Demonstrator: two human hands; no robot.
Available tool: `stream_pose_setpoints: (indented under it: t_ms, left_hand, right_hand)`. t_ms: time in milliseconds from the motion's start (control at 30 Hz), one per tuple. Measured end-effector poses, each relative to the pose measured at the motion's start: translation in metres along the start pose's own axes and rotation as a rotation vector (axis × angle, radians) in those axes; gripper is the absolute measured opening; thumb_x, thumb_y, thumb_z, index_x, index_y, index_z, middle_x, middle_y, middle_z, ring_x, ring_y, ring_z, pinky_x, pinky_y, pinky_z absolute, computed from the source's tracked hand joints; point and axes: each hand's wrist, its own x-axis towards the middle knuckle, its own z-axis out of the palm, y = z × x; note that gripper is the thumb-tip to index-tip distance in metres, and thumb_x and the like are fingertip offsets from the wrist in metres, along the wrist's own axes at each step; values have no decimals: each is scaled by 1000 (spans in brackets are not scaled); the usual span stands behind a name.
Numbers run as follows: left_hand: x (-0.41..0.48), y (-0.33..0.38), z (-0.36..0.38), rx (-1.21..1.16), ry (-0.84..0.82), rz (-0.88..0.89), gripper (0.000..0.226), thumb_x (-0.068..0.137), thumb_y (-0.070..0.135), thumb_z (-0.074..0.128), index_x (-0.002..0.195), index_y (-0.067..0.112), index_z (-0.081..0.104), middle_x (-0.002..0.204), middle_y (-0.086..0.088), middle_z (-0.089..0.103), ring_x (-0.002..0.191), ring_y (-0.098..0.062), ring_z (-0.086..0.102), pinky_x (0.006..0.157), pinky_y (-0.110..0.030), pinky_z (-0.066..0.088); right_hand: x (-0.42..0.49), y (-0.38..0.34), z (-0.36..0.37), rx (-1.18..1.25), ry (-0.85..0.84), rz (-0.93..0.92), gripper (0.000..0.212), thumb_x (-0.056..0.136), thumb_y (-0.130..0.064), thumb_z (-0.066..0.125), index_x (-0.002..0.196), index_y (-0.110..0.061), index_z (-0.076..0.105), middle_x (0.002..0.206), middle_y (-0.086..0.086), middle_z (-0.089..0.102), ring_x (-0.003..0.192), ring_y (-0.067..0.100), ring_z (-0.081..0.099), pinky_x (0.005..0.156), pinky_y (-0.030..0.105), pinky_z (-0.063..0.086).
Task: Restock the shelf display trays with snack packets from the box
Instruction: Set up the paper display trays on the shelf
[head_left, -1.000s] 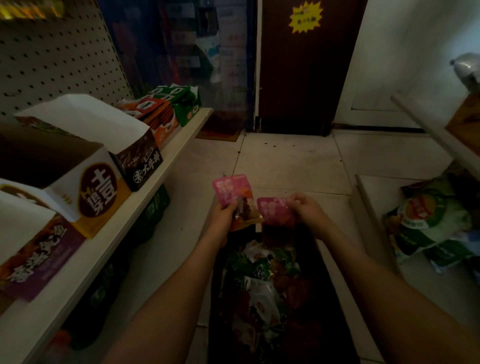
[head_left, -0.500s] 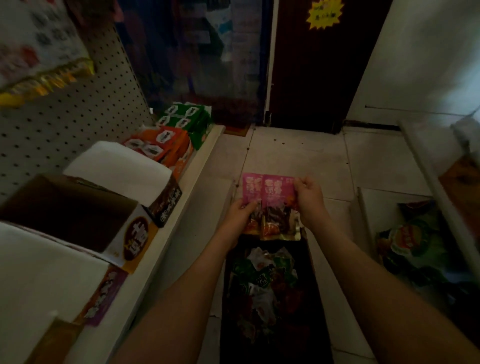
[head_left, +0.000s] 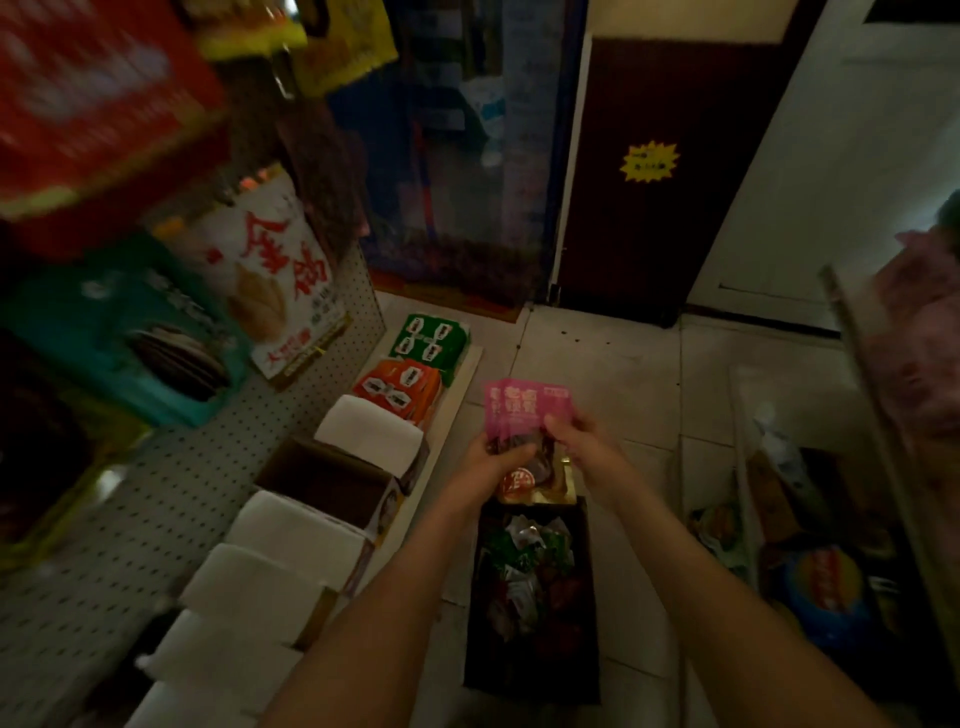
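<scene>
Above the box (head_left: 475, 597), pink packets (head_left: 524, 405) stand pinched in the grip of left hand (head_left: 498, 460) and right hand (head_left: 584, 441).

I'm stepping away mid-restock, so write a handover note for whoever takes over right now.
Left hand: grips the pink packets from below.
Right hand: pinches the same packets at their right side.
Packets: a small stack held above the far end of the box on the floor, beside the shelf.
Done: this stack is out of the box.
Left: set it in the open tray, which looks empty. The box holds many more packets.
</scene>
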Motion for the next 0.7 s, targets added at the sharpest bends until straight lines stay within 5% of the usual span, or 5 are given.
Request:
stream_pose_setpoints:
  t_ms: [133, 300, 500, 600, 700]
  left_hand:
    - [-69, 59, -5, -23, -46, -36, 41, 89, 9, 64, 129, 9, 55, 122, -15, 65, 110, -31, 63, 95, -42, 51]
    - [-156, 78, -18, -85, -114, -184, 31, 97, 27, 54, 127, 21, 52, 117, -5, 65, 109, -24, 61, 93, -39, 49]
    - [-270, 52, -66, 35, -43, -187, 38, 98, 27, 53, 134, 17, 49, 129, -9, 60, 99, -18, 64, 76, -26, 55]
    - [-335, 35, -97, 116, 54, -193, 36, 98, 23, 54, 131, 11, 52, 126, -7, 61, 97, -16, 62, 67, -16, 54]
    - [-399, 16, -140, 200, 93, -224, 35, 95, 26, 58, 128, 13, 53, 126, -9, 61, 114, -24, 60, 96, -37, 50]
  right_hand:
    - [-72, -52, 26, 32, -171, 102, 27, 90, -21, 62, 115, -10, 62, 107, 13, 71, 93, 26, 70, 70, 31, 57]
    - [-129, -73, 59, -12, -105, 136, 44, 84, -18, 70, 122, -3, 53, 113, 20, 65, 98, 34, 67, 82, 45, 56]
    - [-218, -43, 126, -93, -136, 177, 42, 86, -19, 69, 121, -2, 53, 109, 18, 66, 86, 27, 70, 60, 30, 57]
    - [-274, -22, 173, -132, -233, 199, 36, 86, -18, 68, 118, -5, 58, 103, 15, 70, 90, 28, 70, 76, 39, 57]
    - [-322, -3, 221, -257, -369, 196, 51, 77, -30, 77, 122, -14, 59, 110, 13, 70, 102, 32, 66, 95, 51, 49]
